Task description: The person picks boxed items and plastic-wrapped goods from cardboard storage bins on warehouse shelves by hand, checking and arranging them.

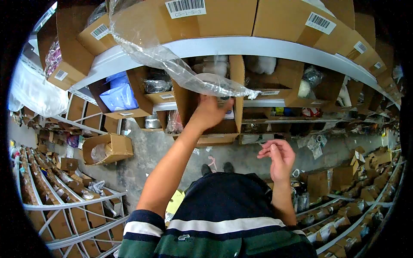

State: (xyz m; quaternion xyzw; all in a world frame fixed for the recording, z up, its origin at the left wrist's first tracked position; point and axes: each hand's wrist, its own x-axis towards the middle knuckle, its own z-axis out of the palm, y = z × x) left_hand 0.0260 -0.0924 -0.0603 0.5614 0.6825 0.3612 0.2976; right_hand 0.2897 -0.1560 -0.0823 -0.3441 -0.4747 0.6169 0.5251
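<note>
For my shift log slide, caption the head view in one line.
Left hand reaches into an open cardboard box near clear plastic; right hand hovers apart.

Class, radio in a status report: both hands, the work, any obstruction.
Left hand inside open brown cardboard box, grip unclear. Right hand outside, part-curled, hold unclear. Clear crinkled plastic film across the opening, partly blocking the view.

Left arm point(172, 159) outstretched; right fingers point(282, 144) half-curled
</note>
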